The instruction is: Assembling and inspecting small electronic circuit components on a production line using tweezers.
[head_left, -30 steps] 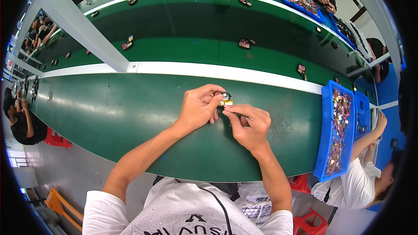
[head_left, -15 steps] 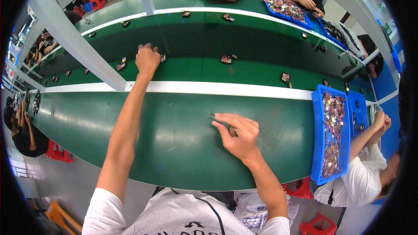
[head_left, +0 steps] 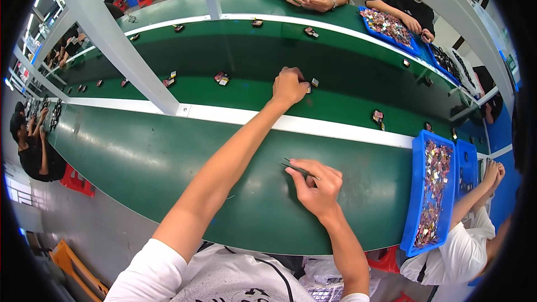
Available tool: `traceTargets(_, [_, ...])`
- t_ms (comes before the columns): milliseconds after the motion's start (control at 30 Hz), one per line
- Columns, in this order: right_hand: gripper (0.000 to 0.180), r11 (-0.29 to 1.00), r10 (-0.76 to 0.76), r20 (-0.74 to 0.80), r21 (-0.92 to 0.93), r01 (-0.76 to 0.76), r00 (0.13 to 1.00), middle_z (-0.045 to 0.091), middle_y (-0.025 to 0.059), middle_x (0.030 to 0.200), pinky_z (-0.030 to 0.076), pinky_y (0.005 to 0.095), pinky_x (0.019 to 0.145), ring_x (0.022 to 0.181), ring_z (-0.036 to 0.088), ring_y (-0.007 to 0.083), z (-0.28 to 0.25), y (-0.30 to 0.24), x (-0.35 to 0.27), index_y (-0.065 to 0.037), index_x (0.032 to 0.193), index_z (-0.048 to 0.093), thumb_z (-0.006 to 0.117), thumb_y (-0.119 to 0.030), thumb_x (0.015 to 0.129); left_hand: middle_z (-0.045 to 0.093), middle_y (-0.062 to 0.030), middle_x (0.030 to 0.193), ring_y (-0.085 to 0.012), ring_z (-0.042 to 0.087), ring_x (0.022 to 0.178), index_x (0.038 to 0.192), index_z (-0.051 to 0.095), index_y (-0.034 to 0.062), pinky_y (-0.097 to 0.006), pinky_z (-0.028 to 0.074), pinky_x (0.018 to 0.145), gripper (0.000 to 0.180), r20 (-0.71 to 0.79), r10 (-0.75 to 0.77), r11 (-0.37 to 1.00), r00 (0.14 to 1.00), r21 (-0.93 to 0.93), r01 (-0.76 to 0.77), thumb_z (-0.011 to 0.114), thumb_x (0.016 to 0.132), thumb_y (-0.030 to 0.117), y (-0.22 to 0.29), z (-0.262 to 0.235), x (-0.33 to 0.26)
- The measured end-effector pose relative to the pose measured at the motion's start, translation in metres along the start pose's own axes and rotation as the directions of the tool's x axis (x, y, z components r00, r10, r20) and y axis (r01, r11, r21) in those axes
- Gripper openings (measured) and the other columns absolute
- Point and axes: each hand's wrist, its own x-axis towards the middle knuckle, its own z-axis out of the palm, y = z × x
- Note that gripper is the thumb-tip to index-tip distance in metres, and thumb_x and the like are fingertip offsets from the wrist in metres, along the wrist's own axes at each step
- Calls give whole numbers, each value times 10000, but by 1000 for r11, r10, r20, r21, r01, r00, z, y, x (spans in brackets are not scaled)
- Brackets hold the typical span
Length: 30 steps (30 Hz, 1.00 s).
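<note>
Green work surfaces fill my view: a wide green table (head_left: 140, 162) close to me, edged by a white strip (head_left: 235, 116), and beyond it a darker green conveyor belt (head_left: 235, 59) carrying small parts spaced along its length. I have my left hand (head_left: 289, 85) stretched far out over the strip onto the belt, fingers curled down around a small part (head_left: 314, 82) that shows just at its right edge; I cannot tell whether the fingers actually pinch it or only rest against it. My right hand (head_left: 318, 188) sits low on the near table, closed around a pair of slim metal tweezers (head_left: 295, 168) whose tips stick out to the left of my fingers and lie close to the table. Just right of that hand stands a blue tray (head_left: 415, 190) heaped with small mixed components, with a second blue bin touching its far side. A white post (head_left: 120, 50) slants across the left of the belt. Across the belt, another person's hands (head_left: 309, 0) are clasped together on the far edge, and a further blue tray (head_left: 391, 25) of parts sits to their right. At my right, a neighbour's forearm in a white sleeve (head_left: 475, 201) reaches toward the bins.
</note>
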Motion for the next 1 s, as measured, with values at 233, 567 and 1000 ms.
traceTargets(233, [146,1000,0,38,-29,1,999,778,68,857,470,255,477,632,720,183,-5,13,-5,-53,866,746,818,9,754,717,-109,717,-147,628,506,899,645,-47,-304,481,457,247,363,-332,849,871,-287,443,777,865,159,23,-44,-5])
traceTargets(567, [133,958,262,-13,123,-259,965,765,48,828,339,230,437,435,416,53,-3,15,-15,-27,894,774,836,-5,779,708,-77,733,-105,603,478,927,629,-37,-267,402,383,160,592,-336,646,733,-422,637,706,922,104,43,-113,-98])
traceTargets(1000, [62,815,500,5,334,-473,866,731,32,840,312,194,475,509,435,-10,12,39,-16,45,882,743,785,42,836,684,-82,794,-76,581,506,1024,633,-58,-222,373,409,143,587,-279,539,760,-559,630,659,971,73,32,-114,-148])
